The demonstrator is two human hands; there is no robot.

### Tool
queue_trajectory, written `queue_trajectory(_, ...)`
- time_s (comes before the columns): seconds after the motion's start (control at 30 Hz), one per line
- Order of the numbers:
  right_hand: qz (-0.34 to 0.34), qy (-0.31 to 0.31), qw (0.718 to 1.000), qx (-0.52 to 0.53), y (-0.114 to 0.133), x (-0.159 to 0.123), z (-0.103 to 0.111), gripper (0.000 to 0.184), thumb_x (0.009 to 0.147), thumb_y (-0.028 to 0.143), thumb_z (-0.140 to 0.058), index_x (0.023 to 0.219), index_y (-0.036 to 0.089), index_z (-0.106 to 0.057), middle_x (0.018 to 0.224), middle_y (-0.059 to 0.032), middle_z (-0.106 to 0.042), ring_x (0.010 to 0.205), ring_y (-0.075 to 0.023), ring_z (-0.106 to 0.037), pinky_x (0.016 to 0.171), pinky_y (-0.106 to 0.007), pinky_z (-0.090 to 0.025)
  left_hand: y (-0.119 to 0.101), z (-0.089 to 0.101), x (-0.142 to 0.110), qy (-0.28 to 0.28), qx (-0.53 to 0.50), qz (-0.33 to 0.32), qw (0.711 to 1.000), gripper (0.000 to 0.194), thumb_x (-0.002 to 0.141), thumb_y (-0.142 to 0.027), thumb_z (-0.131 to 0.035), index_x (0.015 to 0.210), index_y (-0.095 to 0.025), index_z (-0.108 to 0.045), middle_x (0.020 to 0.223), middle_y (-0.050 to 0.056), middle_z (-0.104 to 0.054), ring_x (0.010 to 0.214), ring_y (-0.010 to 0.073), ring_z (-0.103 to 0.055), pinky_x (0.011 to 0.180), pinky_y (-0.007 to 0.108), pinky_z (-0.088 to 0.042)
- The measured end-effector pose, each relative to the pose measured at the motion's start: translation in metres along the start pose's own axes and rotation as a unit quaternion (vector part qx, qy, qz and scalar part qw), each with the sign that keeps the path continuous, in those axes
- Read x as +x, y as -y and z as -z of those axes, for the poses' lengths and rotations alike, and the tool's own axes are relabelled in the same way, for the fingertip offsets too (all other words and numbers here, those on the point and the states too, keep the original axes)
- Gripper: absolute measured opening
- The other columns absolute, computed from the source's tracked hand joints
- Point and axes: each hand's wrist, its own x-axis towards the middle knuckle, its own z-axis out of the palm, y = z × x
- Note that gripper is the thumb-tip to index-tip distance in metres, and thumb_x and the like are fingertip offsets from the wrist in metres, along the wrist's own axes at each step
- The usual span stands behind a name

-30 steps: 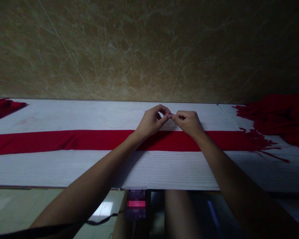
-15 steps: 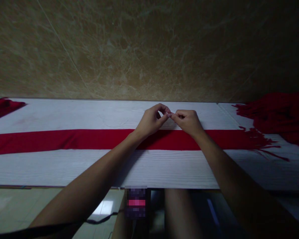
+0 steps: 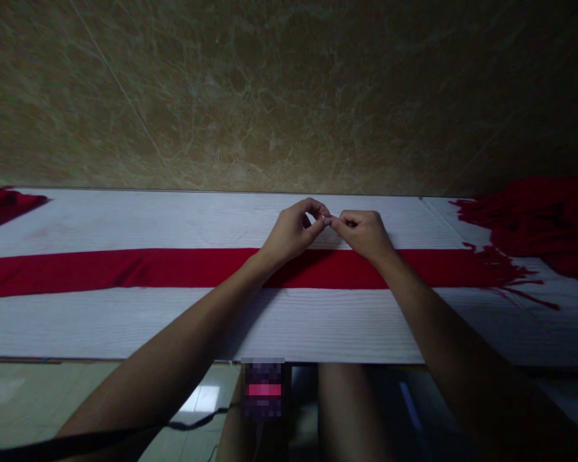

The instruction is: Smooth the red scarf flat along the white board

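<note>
Left hand: My left hand (image 3: 289, 234) arched over the white table (image 3: 347, 324), thumb and forefinger bent into a small ring, their tips meeting the right.
Right hand: My right hand (image 3: 366, 232) was curled, its fingers folded in and its thumb reaching across to the left fingertips.
Meeting point: My hands were together at the tips, just beyond the far edge of the red cloth strip (image 3: 187, 268). A tiny pale spot showed there; in that dim light it might have been a thread or only a fingernail, and I could not tell whether I had anything pinched.
Red strip: It lay lengthwise along the table, mostly flat, under the line of my forearms, with a slight crease towards the left. Neither hand gripped it; it was already spread out, so I judged it needed no holding while my fingers were busy at each other.
Fringe: The strip's loose fringe (image 3: 505, 269) splayed unevenly at its right end, a few strands straying towards me.
Red heap: A rumpled, fringed red heap (image 3: 544, 221) sat at the far right, near that fringe.
Left corner: Another red piece (image 3: 7, 208) lay at the far left, apart from the strip.
Marbled surface: The brown marbled surface (image 3: 250, 96) ran along the table's far edge.
</note>
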Motion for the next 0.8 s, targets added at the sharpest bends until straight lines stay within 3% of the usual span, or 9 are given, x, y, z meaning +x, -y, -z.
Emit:
queue_trajectory(0.3, -0.002, -0.001, 1.000, 0.005, 0.0006, 0.0001, 0.0000, 0.054, 0.089, 0.059, -0.060, 0.052, 0.022, -0.046, 0.048, 0.0040, -0.035, 0.051, -0.0116, -0.033, 0.053, -0.031, -0.026, -0.0032, 0.0005, 0.0003, 0.001, 0.016, 0.010, 1.000, 0.010, 0.094, -0.025, -0.067, 0.097, -0.016, -0.067, 0.093, 0.004, -0.070, 0.081, 0.0145, -0.063, 0.070, 0.023, -0.047)
queue_trajectory(0.8, 0.006, 0.003, 1.000, 0.001, -0.0014, 0.0002, -0.0002, 0.050, 0.090, 0.053, -0.060, 0.053, 0.022, -0.045, 0.050, 0.0043, -0.035, 0.051, -0.0117, -0.034, 0.053, -0.030, -0.026, -0.0079, 0.0012, -0.0010, 0.000, 0.002, 0.021, 1.000, 0.010, 0.095, -0.026, -0.067, 0.097, -0.015, -0.068, 0.090, 0.003, -0.070, 0.066, 0.0103, -0.057, 0.065, 0.022, -0.044)
